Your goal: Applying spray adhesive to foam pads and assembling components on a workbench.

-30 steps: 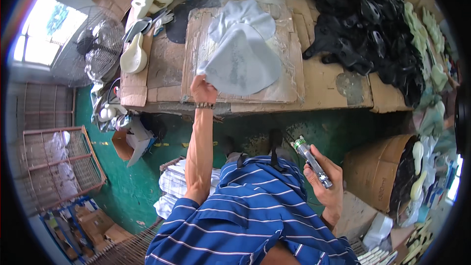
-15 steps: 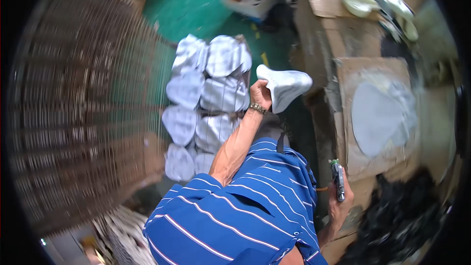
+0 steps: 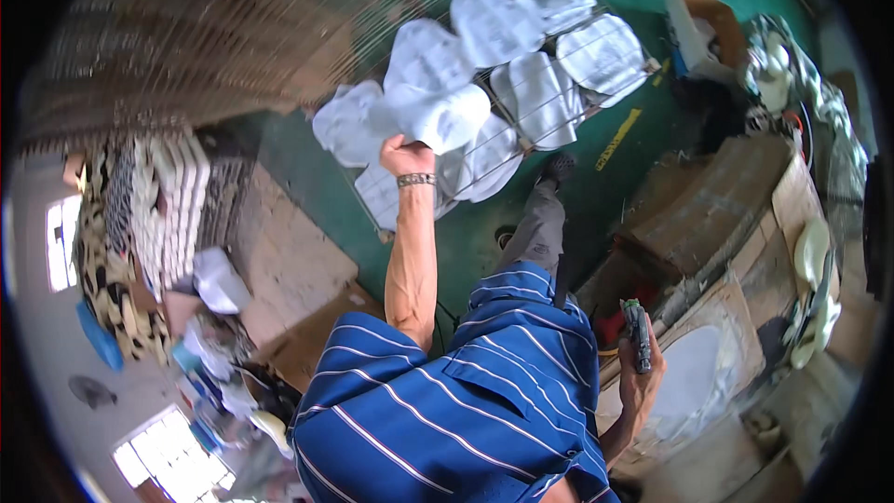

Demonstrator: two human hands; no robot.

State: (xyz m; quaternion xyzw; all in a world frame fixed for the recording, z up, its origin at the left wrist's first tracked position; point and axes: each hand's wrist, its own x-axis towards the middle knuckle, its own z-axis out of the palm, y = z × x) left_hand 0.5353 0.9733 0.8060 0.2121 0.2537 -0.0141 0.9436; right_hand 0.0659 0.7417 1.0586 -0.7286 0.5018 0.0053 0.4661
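My left hand point(image 3: 404, 158) is closed on the near edge of a white, rounded, curved pad point(image 3: 452, 116). That pad is over the near-left part of a wire rack point(image 3: 526, 142), where several similar white pads point(image 3: 498, 26) lie in rows. It overlaps some of them in view; whether it touches them I cannot tell. At my right side, my right hand point(image 3: 641, 377) is wrapped round a small metal spray gun point(image 3: 637, 333) with a green part on top. It is held upright, away from the pads.
Tall stacked wire racks point(image 3: 214, 28) stand at the far left. To my right is a cardboard-covered bench point(image 3: 708, 200) with a pale, round-marked board point(image 3: 694, 363). An open carton point(image 3: 712, 28) sits on the green floor at the far right. Folded textiles point(image 3: 168, 205) are piled on the left.
My body and view have turned left toward the rack. My left hand has carried the white pad from beside the bench to over the rack. The spray gun stays in my right hand.
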